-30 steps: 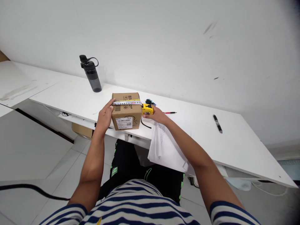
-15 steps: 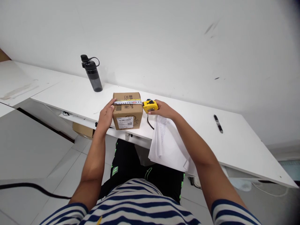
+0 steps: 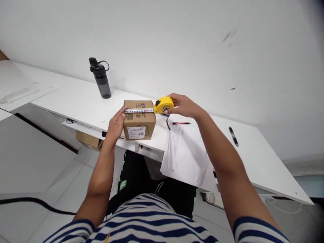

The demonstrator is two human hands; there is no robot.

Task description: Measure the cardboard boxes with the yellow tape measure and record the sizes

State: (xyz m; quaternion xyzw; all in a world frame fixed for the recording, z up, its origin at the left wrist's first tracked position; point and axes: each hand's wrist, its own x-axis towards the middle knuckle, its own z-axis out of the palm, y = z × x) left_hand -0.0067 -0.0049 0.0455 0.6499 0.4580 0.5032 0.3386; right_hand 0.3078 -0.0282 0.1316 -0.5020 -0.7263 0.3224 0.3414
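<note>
A small brown cardboard box (image 3: 140, 121) with a white label on its front face sits at the desk's front edge. Across its top lies the pulled-out blade (image 3: 138, 110) of a yellow tape measure (image 3: 163, 105). My left hand (image 3: 117, 125) is at the box's left side, its fingertips pinching the blade's end at the top left edge. The yellow case is gripped in my right hand (image 3: 183, 105), raised and tilted at the right edge of the box top. Part of the case is hidden by my fingers.
Papers (image 3: 187, 152) hang over the front of the white desk (image 3: 76, 101), with a red pen (image 3: 181, 123) on them. A black marker (image 3: 233, 136) lies to the right. A dark water bottle (image 3: 102, 82) stands at the back left, near the wall. Another carton (image 3: 88, 140) is underneath.
My right hand has lifted and tilted the tape measure's case, closer against the box's right edge. The red pen has come into sight. My left hand stays at the box's left edge.
</note>
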